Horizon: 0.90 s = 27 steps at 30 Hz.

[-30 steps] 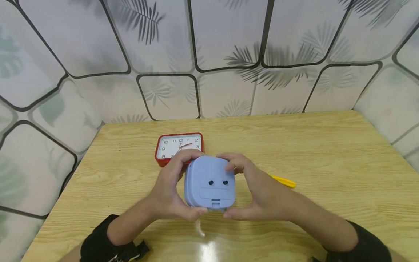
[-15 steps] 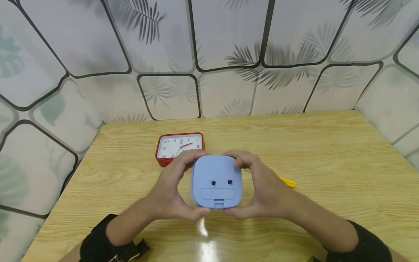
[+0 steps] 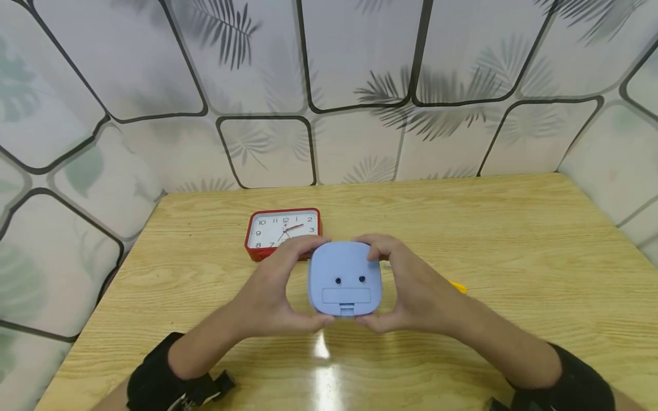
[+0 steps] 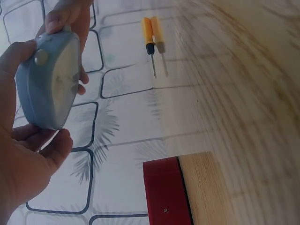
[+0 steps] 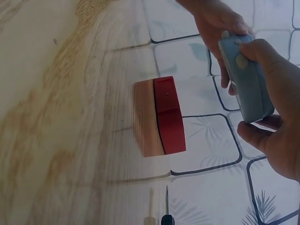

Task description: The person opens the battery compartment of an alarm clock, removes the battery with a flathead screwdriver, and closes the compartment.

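Note:
A light blue square clock (image 3: 345, 265) is held up above the table, its back with two black knobs and a battery cover facing me. My left hand (image 3: 275, 291) grips its left side, thumb at the lower edge and fingers over the top. On the opposite side my right hand (image 3: 411, 288) holds it the same way. In the left wrist view the blue clock (image 4: 49, 82) shows its pale dial side turned away from me. Behind my left hand lies a red clock (image 3: 283, 229), face up, its lower right corner covered.
A screwdriver (image 4: 149, 37) with a yellow handle lies on the table to the right, mostly hidden by my right forearm in the head view. The wooden table (image 3: 488, 222) meets a patterned backdrop (image 3: 360, 145) at its far edge.
Both hands have shifted the blue clock slightly right and turned its back squarely toward me, then tilted it a little. The red clock has not moved.

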{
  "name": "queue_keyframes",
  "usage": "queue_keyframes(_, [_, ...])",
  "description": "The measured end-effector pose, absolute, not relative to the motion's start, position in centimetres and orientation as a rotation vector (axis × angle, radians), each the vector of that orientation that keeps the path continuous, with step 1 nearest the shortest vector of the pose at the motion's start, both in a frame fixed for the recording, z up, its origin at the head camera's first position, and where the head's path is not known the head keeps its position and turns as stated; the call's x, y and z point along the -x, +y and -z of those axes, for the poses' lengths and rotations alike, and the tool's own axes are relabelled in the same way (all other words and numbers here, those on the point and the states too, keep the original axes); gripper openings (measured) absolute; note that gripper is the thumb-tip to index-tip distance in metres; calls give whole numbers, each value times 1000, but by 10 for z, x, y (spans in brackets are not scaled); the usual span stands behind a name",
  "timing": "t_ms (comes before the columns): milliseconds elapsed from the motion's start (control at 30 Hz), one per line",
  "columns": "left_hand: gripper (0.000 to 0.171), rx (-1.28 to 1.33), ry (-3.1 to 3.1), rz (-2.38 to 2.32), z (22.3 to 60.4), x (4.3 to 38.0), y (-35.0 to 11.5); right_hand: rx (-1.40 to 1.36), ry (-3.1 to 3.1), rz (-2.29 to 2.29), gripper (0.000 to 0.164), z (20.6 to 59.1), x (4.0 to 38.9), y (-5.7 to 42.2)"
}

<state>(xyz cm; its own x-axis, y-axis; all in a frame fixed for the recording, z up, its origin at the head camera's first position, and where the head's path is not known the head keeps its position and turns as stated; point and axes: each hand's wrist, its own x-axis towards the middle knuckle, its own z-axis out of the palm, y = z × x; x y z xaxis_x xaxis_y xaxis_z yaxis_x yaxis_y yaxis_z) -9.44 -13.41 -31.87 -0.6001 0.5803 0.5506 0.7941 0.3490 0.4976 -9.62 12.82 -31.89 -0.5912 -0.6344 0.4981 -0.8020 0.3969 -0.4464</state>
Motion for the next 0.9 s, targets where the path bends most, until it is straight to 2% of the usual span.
queue_keyframes(533, [94, 1055, -2960, 809, 324, 89, -129, -1265, -2915, -800, 80, 328, 96, 128])
queue_keyframes(900, [96, 1052, -3096, 669, 330, 83, -122, -1325, -3012, -651, 77, 335, 94, 126])
